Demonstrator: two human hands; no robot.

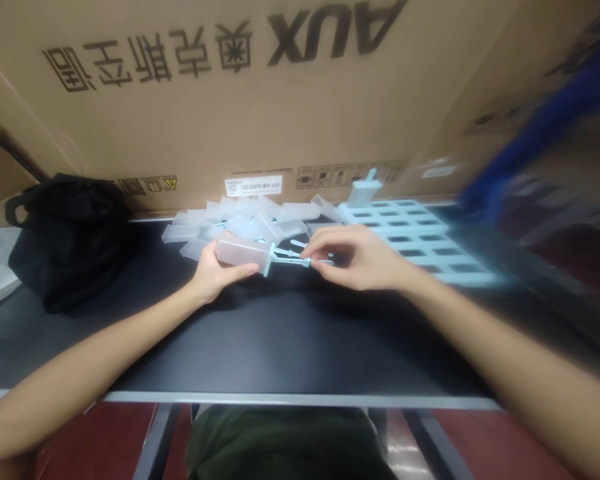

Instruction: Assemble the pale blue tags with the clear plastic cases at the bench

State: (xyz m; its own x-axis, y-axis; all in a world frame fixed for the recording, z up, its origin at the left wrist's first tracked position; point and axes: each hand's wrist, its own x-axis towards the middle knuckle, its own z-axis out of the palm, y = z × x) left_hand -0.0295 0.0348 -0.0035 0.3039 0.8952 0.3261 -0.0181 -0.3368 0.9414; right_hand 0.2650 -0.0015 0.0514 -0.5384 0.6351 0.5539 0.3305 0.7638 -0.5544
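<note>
My left hand (213,273) is closed around a frosted, clear ice-pop mould cup (243,252), held on its side just above the table. A light-blue stick lid (269,260) sits at the cup's right-hand end, its thin stick pointing right. My right hand (357,257) pinches the far part of that stick between thumb and fingertips. Whether the lid is fully seated on the cup cannot be made out. Behind both hands lies a heap of similar frosted cups (250,217), and loose light-blue sticks (297,243) show near my right fingers.
To the right lies a light-blue tray (425,239) with rows of rectangular openings; one lidded mould (364,191) stands upright at its back left corner. A black bag (70,243) rests on the left of the dark table (260,340). A large cardboard box (230,120) rises behind.
</note>
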